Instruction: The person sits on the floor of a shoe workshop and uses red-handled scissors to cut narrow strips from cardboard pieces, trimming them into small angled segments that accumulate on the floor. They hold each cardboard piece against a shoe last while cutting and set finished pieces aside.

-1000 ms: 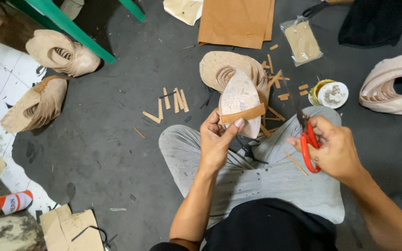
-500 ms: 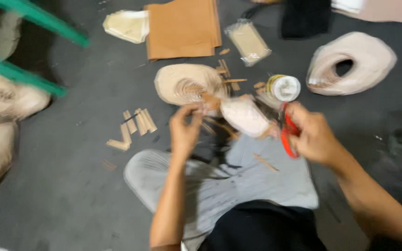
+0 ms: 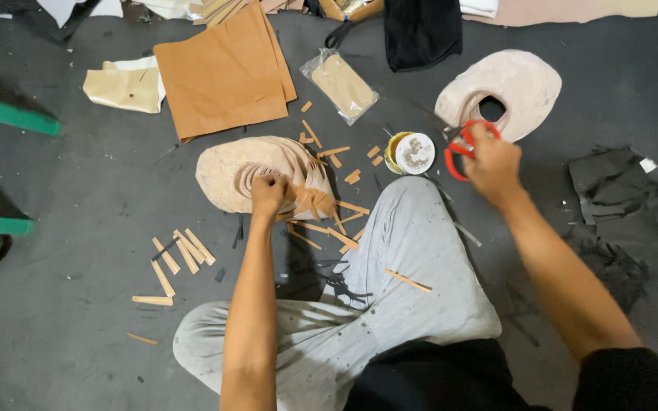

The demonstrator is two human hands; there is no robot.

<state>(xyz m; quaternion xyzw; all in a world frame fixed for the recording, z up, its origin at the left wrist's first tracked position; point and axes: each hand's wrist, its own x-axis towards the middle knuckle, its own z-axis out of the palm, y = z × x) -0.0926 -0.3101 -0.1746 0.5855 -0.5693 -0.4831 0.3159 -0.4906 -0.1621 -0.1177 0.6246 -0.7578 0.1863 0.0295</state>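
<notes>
The dark grey floor (image 3: 62, 228), matte and felt-like, is carrying everything. The person is sitting on it in speckled grey trousers (image 3: 413, 281), one knee pointing toward the far edge. Flat tan sheets (image 3: 222, 72), stacked and roughly square, are lying toward the far edge. A pale pink stack of shaped pieces (image 3: 515, 80), rounded with a hole through it, is sitting toward the far right. A second stack of curved tan pieces (image 3: 245, 171), thin and layered, is lying at the floor's middle; the left hand (image 3: 268, 192) is resting on it with fingers curled into a closed fist, pinching the topmost layers. The right hand (image 3: 493, 160) is hovering just before the pink stack, fingers closed through the handles of red scissors (image 3: 462, 148). A round glue tin (image 3: 411, 152), open, is standing between the hands. Narrow tan offcut strips (image 3: 180, 255) are lying scattered toward the left.
</notes>
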